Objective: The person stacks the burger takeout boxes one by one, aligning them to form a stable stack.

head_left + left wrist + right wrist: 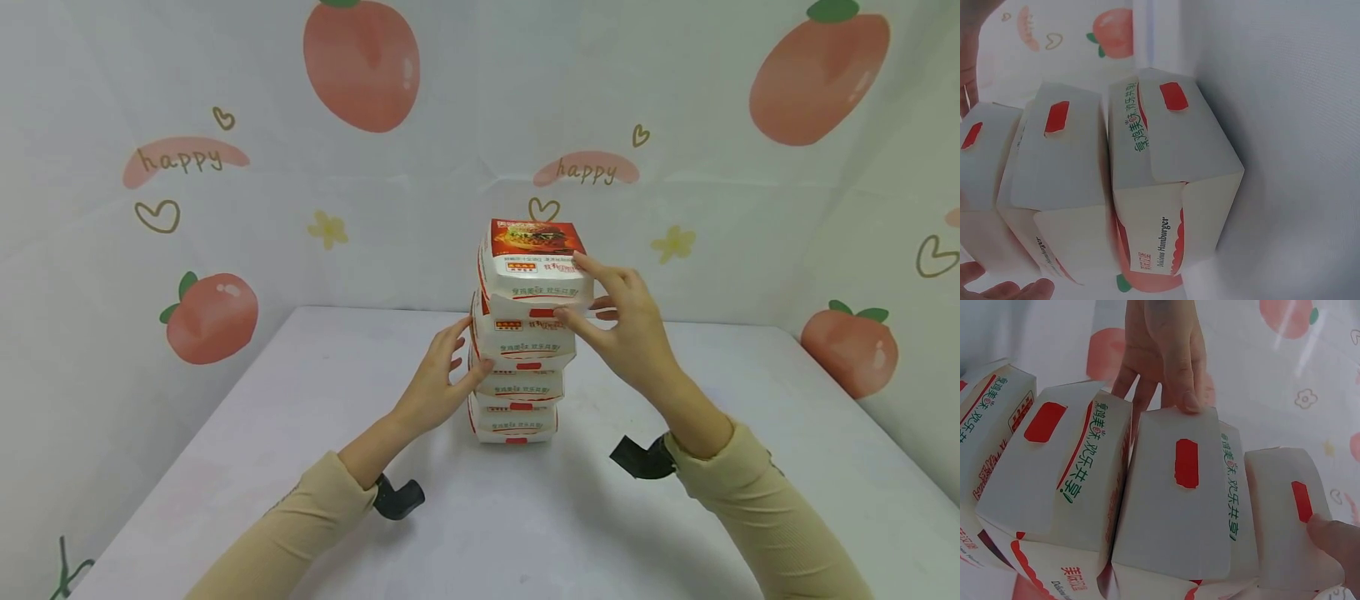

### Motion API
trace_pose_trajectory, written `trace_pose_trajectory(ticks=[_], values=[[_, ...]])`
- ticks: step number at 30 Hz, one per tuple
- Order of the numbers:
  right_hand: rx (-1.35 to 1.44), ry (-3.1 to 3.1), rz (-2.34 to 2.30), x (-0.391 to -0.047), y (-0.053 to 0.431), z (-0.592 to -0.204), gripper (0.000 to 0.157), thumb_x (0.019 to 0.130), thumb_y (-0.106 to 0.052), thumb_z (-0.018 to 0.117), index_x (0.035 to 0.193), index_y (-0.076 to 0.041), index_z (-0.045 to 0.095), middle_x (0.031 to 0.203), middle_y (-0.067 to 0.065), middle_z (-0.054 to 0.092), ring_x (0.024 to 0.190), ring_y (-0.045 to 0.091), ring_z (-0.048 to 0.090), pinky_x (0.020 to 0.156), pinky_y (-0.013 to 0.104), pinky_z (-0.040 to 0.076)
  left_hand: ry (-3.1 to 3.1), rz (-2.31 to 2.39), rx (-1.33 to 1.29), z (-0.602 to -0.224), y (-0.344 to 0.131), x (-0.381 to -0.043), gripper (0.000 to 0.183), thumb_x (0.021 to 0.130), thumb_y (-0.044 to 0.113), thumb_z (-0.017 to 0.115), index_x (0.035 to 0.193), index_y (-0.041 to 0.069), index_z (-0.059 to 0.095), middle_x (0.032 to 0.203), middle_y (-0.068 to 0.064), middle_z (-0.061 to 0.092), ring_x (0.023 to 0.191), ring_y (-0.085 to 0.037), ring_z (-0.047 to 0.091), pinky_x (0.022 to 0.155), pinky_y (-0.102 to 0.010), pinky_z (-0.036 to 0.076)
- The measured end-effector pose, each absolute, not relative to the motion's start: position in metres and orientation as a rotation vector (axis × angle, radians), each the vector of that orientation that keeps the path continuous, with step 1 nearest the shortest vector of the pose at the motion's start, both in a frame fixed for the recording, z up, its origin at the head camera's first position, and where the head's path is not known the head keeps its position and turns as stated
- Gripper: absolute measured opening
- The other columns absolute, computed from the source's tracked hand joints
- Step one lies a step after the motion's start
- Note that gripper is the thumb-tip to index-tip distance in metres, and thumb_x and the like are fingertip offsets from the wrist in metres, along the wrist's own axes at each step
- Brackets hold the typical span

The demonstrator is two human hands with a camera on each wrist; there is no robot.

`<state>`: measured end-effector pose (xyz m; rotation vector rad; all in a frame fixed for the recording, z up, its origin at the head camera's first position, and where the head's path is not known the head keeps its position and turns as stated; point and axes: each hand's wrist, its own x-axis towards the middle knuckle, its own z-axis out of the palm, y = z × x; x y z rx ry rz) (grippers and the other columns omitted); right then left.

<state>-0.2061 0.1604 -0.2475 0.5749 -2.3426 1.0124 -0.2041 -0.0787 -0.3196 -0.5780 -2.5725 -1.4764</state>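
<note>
Several white-and-red cardboard hamburger boxes stand stacked in the head view. The topmost burger box [536,279] has a burger picture on its lid and sits slightly right of those below. My right hand [633,329] grips its right front corner, with the thumb [1335,544] by the red tab in the right wrist view. My left hand [435,379] rests against the left side of the second burger box [525,340], its thumb at the front corner. The lower boxes [519,386] are partly covered by those above. In the left wrist view, the bottom box [1179,144] stands on the table.
A white table [300,400] carries the stack. Behind it hangs a white cloth [450,100] printed with peaches, hearts and "happy" lettering. Black curved pieces [399,498] stick out by both sleeve cuffs.
</note>
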Motion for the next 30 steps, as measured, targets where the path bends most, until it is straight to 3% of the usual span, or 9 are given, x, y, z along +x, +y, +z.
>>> trace_pose_trajectory(ticks=[12,19,30], values=[[0.597,-2.361,1.037,-0.2042,0.1604,-0.2446,0.061,0.082,-0.014,0.071,0.138,-0.016,0.045,0.118,0.02,0.047,0.102,0.035,0.06,0.087,0.047,0.054,-2.568,-1.48,-0.578,-0.3207,-0.0791,-0.2048,0.067,0.094,0.033,0.055,0.148,0.014,0.021,0.15,-0.011,0.026,0.138,-0.036,0.031,0.108,-0.048,0.038],[0.641,-2.351,1.049,-0.2045,0.1611,-0.2433,0.061,0.081,-0.012,0.072,0.137,-0.015,0.047,0.121,0.02,0.047,0.11,0.032,0.052,0.088,0.046,0.054,-2.575,-1.484,-0.575,-0.3203,-0.0793,-0.2048,0.067,0.094,0.033,0.055,0.148,0.014,0.02,0.15,-0.011,0.025,0.138,-0.036,0.03,0.108,-0.048,0.038],[0.646,-2.37,1.056,-0.2052,0.1607,-0.2424,0.062,0.082,-0.012,0.071,0.139,-0.016,0.045,0.121,0.02,0.046,0.105,0.035,0.058,0.088,0.046,0.054,-2.577,-1.479,-0.568,-0.3199,-0.0791,-0.2044,0.067,0.094,0.033,0.054,0.148,0.014,0.02,0.151,-0.011,0.025,0.138,-0.037,0.03,0.108,-0.047,0.038]])
